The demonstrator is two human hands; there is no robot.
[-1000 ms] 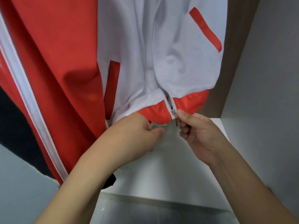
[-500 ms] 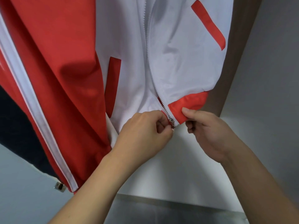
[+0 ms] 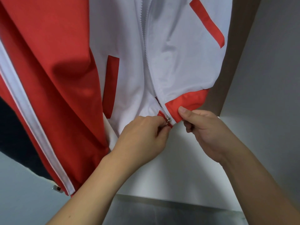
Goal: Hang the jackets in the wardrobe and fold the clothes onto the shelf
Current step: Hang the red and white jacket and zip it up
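A white jacket (image 3: 178,59) with red pocket strips and a red hem hangs in front of me inside the wardrobe. Its zip runs down the middle to the hem. My left hand (image 3: 142,135) pinches the left side of the hem at the metal zip slider (image 3: 168,119). My right hand (image 3: 204,127) pinches the red hem band on the right side of the zip, thumb on top. A red sleeve or second red garment (image 3: 48,78) with a white stripe hangs to the left.
A white shelf (image 3: 170,168) lies just under my hands. The wardrobe's side wall (image 3: 267,78) stands close on the right. A dark garment (image 3: 14,130) hangs at the far left, with a small metal piece (image 3: 57,188) below the red fabric.
My left hand rose from under the hem to the zip slider. The right hand shifted from the slider onto the red hem band. The two hem edges came together.
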